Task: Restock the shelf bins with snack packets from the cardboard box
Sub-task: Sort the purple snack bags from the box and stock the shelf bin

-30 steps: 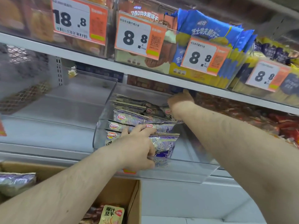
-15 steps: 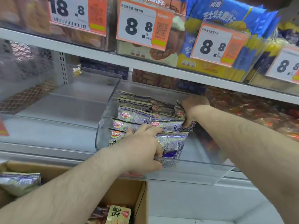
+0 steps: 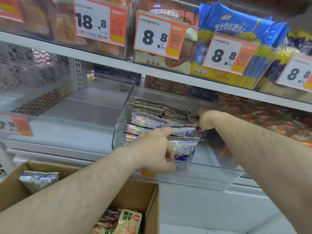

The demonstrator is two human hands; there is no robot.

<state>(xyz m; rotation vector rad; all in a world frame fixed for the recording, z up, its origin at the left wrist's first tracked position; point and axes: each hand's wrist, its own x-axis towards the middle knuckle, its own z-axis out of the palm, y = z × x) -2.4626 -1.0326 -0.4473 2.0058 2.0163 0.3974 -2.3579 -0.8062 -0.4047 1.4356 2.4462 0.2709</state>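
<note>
At centre frame, the left hand [image 3: 156, 150] grasps the front purple packet [image 3: 184, 149] in the clear bin [image 3: 194, 178]. The right hand [image 3: 205, 121], fingers curled, pinches packets further back. Squaring the rows upright looks wise. The cardboard box [image 3: 150, 200] sits lower left, holding more packets.

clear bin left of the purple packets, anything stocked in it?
No, the clear bin left of the purple packets shows only its bare floor and walls.

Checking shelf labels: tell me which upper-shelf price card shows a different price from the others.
The leftmost price card, reading 18.8. The other three cards to its right all read 8.8.
</note>
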